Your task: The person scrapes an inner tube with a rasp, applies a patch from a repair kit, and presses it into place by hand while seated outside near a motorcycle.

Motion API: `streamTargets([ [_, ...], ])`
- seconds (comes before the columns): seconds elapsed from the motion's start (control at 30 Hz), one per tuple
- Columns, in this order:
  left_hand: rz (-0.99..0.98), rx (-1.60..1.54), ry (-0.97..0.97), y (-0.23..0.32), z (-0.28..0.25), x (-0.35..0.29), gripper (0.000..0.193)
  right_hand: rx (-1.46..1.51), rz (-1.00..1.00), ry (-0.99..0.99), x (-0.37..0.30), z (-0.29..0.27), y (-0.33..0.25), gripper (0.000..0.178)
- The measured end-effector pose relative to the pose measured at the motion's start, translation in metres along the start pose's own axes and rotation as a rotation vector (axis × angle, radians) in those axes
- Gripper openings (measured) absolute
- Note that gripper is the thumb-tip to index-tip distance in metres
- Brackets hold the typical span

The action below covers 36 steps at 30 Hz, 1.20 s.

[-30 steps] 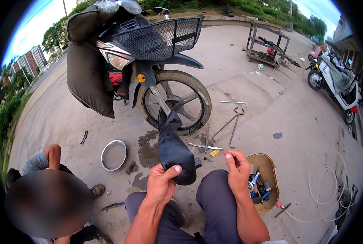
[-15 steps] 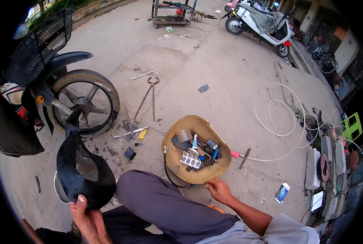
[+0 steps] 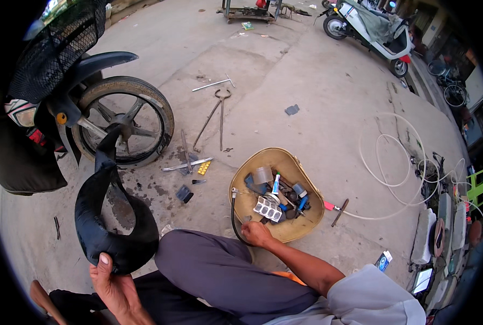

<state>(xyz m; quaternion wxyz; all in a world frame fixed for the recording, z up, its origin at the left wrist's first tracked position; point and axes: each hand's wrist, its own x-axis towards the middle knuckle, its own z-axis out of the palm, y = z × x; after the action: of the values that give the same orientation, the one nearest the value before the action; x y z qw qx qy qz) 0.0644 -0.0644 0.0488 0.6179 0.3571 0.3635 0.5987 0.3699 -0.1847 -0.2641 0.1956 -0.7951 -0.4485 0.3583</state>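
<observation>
With the tube held in one hand and the other at the basin, we would do best to let the left hand (image 3: 114, 284) bear the weight at the bottom of the loop, pinching lightly so the rubber neither twists nor drags at the front wheel (image 3: 164, 103). For the right hand (image 3: 256, 233), we judge a low reach over the near edge of the basin (image 3: 240, 172) safest, clear of the black hose (image 3: 233, 210) curving over its left edge and without jostling the silver blister pack (image 3: 268, 209).

The black inner tube (image 3: 92, 233) lies directly above our left hand, its lower bend between thumb and fingers: the thumb presses on top, the fingers are hidden beneath. From there its two sides rise around a gap and meet in a narrow stretch at the wheel's hub. Our right hand is well apart from it, beyond our knee, at the basin's near left corner. Its fingers are curled in; whether they grip anything, we cannot tell.
</observation>
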Motion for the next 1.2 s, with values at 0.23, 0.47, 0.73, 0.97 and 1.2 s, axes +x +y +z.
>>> streamTargets([
  [0.23,0.003,0.01,0.132,0.016,-0.014,0.002,0.058,0.123,-0.113,0.011,-0.079,-0.015,0.034,0.017],
  [0.47,-0.005,0.019,0.077,0.012,-0.012,0.011,0.055,0.209,0.29,0.385,-0.151,-0.06,0.122,0.018],
  [0.73,0.015,0.04,0.066,0.006,0.004,0.017,0.053,0.277,0.484,0.697,-0.158,-0.099,0.196,0.02],
  [0.97,0.011,0.085,-0.044,0.016,-0.033,0.004,0.047,0.2,0.815,0.706,-0.084,-0.105,0.256,0.073],
  [1.2,-0.054,-0.033,-0.104,-0.023,0.09,0.009,0.029,1.347,0.879,0.794,-0.074,-0.095,0.406,0.089],
])
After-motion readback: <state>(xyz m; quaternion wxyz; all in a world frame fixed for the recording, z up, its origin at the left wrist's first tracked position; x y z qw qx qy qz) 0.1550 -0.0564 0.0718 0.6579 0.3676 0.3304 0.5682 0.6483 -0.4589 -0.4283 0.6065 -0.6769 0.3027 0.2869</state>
